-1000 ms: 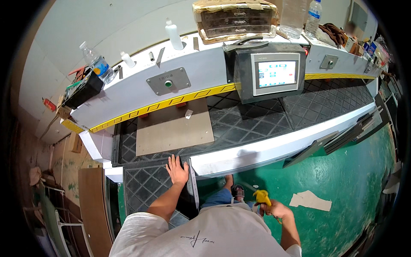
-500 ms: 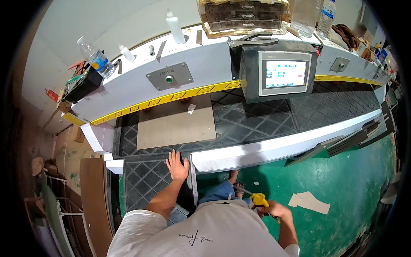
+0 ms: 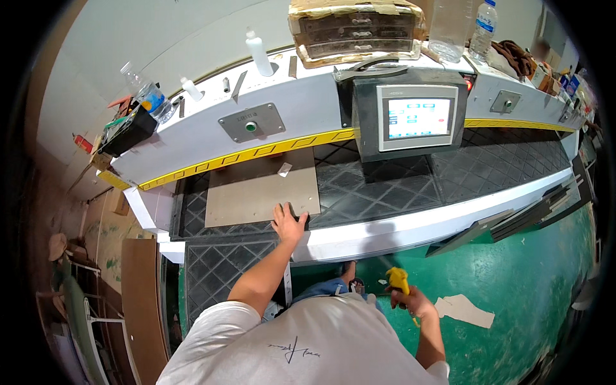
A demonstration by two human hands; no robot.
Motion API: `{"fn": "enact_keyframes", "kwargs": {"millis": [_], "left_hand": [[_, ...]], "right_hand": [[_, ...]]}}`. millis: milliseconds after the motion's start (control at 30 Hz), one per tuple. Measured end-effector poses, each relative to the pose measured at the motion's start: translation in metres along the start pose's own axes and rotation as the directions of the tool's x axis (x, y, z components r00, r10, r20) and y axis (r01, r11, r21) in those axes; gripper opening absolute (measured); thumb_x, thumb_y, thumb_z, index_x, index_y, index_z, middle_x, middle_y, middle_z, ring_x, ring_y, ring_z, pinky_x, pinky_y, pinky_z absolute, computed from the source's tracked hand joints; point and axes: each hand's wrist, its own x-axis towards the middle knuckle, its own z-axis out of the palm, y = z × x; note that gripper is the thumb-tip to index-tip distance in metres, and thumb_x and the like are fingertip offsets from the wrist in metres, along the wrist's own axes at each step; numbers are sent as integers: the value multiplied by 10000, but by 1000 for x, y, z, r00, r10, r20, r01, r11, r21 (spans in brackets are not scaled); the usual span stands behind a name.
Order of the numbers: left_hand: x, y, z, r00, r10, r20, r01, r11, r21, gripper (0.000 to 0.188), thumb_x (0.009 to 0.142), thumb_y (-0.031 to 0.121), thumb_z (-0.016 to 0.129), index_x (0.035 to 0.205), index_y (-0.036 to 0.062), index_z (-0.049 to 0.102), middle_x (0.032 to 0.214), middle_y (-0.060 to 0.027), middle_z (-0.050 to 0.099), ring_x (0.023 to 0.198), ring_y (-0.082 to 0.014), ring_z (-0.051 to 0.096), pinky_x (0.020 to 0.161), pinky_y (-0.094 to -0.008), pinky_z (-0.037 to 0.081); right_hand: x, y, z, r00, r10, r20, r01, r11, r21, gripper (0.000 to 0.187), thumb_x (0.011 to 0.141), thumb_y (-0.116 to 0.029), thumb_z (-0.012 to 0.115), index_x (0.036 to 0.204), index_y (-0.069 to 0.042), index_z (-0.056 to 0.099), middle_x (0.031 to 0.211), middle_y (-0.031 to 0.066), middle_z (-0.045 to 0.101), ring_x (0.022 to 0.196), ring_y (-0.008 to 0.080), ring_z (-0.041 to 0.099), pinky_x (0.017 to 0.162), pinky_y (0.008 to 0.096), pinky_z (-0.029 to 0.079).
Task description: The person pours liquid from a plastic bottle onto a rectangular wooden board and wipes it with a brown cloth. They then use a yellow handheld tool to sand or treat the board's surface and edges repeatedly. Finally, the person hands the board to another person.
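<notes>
My left hand (image 3: 288,222) is open, its fingers spread over the near right edge of a flat beige-grey board (image 3: 256,196). The board lies on the black, diamond-patterned bed (image 3: 359,192) of a machine, with a small whitish scrap (image 3: 284,169) on top of it. Down at my right side, my right hand (image 3: 410,301) is closed round a yellow air blow gun (image 3: 398,280). Its thin nozzle points forward and looks faint against the green floor.
A touch screen on a dark box (image 3: 417,119) juts over the bed. A yellow strip (image 3: 256,157) runs below the white beam, which carries bottles and a drawer box (image 3: 359,32). Dark panels (image 3: 513,215) lean at the right; a torn beige piece (image 3: 465,310) lies on the floor.
My left hand has moved forward and right, from the bed's front edge onto the board. My right hand has shifted slightly, and the blow gun has turned from pointing left to pointing forward.
</notes>
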Motion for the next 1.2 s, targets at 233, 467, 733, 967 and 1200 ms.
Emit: {"fn": "enact_keyframes", "kwargs": {"millis": [233,467,733,967,1200], "left_hand": [[2,65,0,976,-63,208,43,994,99,810,882,569,720,1546,210,427,1699,-151,175,1578,-439,46,1123,-825,159],[-1,60,11,961,4,277,-65,975,213,711,1005,531,567,1611,233,344,1730,-105,121,1579,-458,19,1114,-839,162],[-4,62,-2,939,61,338,-127,976,177,716,996,491,600,1607,236,329,1730,-95,127,1580,-449,37,1117,-828,192],[9,77,11,957,-82,277,48,991,126,748,842,371,797,1482,216,442,1680,-147,169,1570,-435,72,1125,-796,244],[20,94,-5,912,-200,358,170,979,113,800,812,357,830,1488,217,425,1673,-119,171,1573,-419,62,1140,-795,216]], "right_hand": [[-36,57,15,1000,5,31,-8,997,73,300,1004,-266,671,1208,-48,694,814,14,691,678,99,544,635,271,441],[-39,80,37,994,108,-18,-108,994,-18,306,1011,-258,645,1227,-43,675,808,11,683,697,90,556,623,253,435],[-45,90,41,994,73,-83,-57,981,186,270,976,-250,729,1157,-49,712,861,-4,675,731,95,560,642,261,444],[-61,92,47,994,98,52,-102,992,69,299,973,-231,727,1193,-31,702,887,-1,670,743,107,557,656,267,444],[-72,102,51,891,-23,-454,162,949,270,300,1033,-273,622,1199,-27,663,757,3,643,669,105,570,557,255,410]]}}
